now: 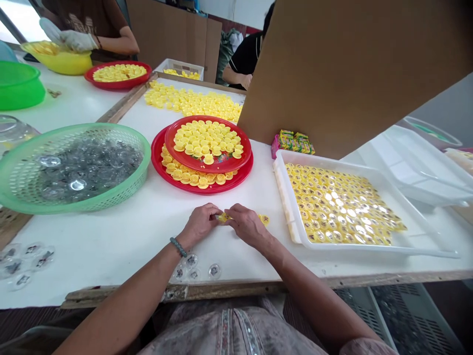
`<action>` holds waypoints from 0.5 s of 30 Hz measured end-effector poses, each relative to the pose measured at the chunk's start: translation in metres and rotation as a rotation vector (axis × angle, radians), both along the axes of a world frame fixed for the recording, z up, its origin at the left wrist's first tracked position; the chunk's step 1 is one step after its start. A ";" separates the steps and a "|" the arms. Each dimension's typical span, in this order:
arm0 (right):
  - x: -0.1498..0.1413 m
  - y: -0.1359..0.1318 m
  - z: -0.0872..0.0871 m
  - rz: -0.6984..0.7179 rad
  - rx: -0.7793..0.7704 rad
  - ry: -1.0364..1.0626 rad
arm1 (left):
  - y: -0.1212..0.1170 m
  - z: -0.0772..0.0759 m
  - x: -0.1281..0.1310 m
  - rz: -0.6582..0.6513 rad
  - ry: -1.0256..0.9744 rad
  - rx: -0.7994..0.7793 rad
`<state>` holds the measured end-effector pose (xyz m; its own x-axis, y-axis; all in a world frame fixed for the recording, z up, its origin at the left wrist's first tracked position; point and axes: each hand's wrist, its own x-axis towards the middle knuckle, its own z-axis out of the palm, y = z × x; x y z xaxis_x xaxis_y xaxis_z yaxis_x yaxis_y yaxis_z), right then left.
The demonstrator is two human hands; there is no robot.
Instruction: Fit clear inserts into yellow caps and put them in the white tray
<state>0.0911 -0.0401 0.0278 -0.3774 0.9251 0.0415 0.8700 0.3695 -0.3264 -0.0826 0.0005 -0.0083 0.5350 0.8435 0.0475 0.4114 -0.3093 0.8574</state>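
My left hand (201,223) and my right hand (248,226) meet low over the white table in front of me, fingers pinched together. Between their fingertips is a small round yellow plastic piece (223,217), mostly covered by the fingers. Just beyond my right knuckles, other yellow pieces (264,220) lie in a short row, partly hidden by the hand. Closer to the table edge, several clear round caps (214,270) with small dark printed pictures lie near my left wrist.
A green basket (74,207) holds clear caps at left. Stacked red trays (158,170) bear yellow pieces ahead. At right, a white tray (295,236) contains rows of yellow pieces, below a leaning cardboard sheet (332,74). A gloved co-worker's hands (76,40) work over a yellow bowl (70,64).
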 end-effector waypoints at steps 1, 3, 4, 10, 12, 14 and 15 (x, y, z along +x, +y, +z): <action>0.000 0.001 0.001 0.003 -0.003 -0.023 | 0.000 0.000 0.001 0.003 0.002 -0.004; -0.002 0.004 0.002 0.009 -0.006 -0.073 | 0.000 0.000 0.002 0.015 0.005 -0.015; -0.003 0.005 0.003 0.015 -0.010 -0.099 | 0.000 0.001 0.002 0.022 0.003 -0.023; -0.015 0.018 0.016 0.054 -0.091 -0.287 | 0.003 0.007 -0.001 0.020 -0.105 -0.200; -0.020 0.022 0.021 0.061 -0.113 -0.343 | 0.004 0.007 -0.001 0.007 -0.190 -0.337; -0.024 0.025 0.025 0.076 -0.138 -0.373 | 0.006 0.004 0.000 0.046 -0.229 -0.421; -0.025 0.025 0.027 0.081 -0.150 -0.380 | 0.007 0.003 0.001 0.082 -0.222 -0.432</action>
